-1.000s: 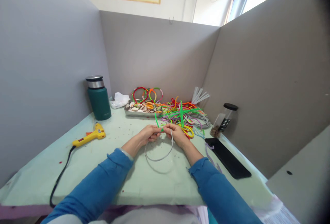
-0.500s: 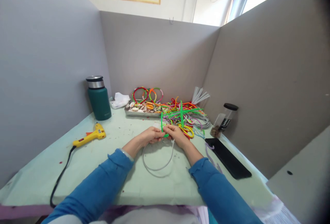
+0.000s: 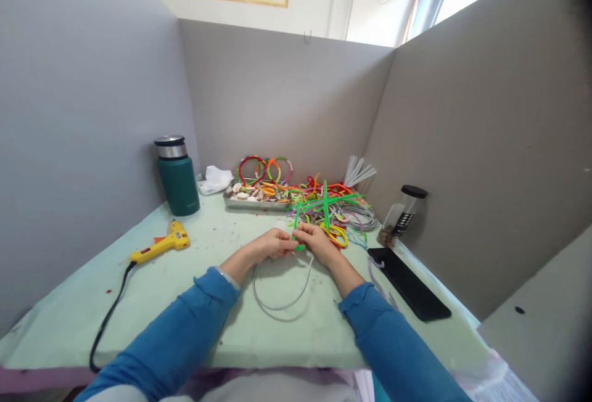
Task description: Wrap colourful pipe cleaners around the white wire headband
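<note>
Both hands meet above the middle of the table. My left hand is pinched on a thin grey hoop, whose loop hangs open toward me, its right end near my right fingers. My right hand is closed on a bright green pipe cleaner; one part stands up between the hands and a short green piece shows under the fingertips. The exact point where green and grey meet is hidden by the fingers.
A yellow glue gun with a black cord and a green bottle are at left. Behind my hands are a metal tray of shells and tangled pipe cleaners. At right lie a black phone and a clear jar.
The upright green piece has tilted to the right, and the short green part has shifted slightly right and down. The grey hoop has swung a little left.
</note>
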Demonstrator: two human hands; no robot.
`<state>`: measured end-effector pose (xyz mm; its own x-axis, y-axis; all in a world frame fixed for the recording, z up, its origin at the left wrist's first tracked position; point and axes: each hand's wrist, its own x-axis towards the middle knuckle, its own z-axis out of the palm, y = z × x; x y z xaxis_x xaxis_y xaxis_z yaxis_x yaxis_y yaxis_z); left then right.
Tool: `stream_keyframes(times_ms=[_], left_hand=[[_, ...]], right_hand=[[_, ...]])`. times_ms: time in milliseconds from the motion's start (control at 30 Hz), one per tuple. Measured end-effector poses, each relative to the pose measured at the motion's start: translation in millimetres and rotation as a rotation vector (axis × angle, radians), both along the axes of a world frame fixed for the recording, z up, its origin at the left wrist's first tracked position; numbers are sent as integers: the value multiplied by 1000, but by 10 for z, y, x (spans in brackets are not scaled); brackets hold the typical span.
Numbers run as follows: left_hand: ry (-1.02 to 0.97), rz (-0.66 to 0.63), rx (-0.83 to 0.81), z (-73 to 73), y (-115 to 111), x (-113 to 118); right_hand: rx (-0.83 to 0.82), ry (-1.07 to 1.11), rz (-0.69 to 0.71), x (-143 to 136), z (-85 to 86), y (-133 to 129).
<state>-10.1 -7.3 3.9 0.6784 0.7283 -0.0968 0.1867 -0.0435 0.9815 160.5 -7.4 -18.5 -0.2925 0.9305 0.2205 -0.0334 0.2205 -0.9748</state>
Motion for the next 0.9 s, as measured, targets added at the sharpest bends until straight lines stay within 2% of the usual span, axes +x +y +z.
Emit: stream_keyframes(times_ms=[633, 900], left_hand=[[-268, 110, -114, 83, -2, 2], [-347, 130, -156, 38, 51, -5]], right_hand=[[7, 65, -117, 15, 10, 27], [-10, 109, -118, 20, -15, 46]])
